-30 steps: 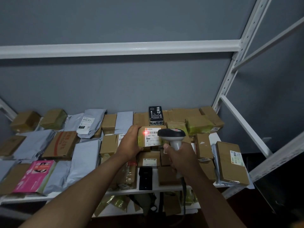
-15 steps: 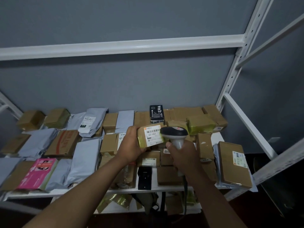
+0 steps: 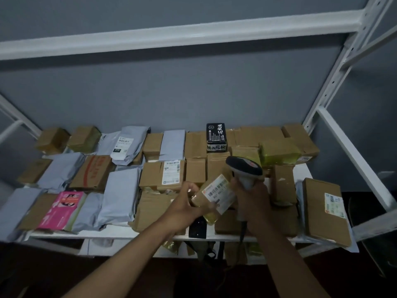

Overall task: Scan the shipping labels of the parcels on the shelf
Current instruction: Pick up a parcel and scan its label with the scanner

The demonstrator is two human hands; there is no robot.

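Note:
My left hand (image 3: pixel 185 203) grips a small taped cardboard parcel (image 3: pixel 211 198) low over the front middle of the shelf, tilted, its white shipping label (image 3: pixel 219 193) facing up. My right hand (image 3: pixel 253 201) holds the grey barcode scanner (image 3: pixel 243 168) by its handle just right of the parcel, the scanner head above and behind the label. No red scan light shows on the label. Many other parcels cover the white shelf (image 3: pixel 120 230): brown boxes, grey mailer bags, a pink box (image 3: pixel 62 209) and an upright black box (image 3: pixel 216 137).
A white rack upright (image 3: pixel 335 74) and a slanted brace (image 3: pixel 352 153) stand at the right. A crossbeam (image 3: pixel 171 37) runs overhead. A labelled brown box (image 3: pixel 324 211) overhangs the shelf's right front corner. A lower shelf holds more packages under the front edge.
The red scan dot on the label has gone out. My left hand has lowered the parcel toward the shelf front and tilted it; the scanner stays beside it.

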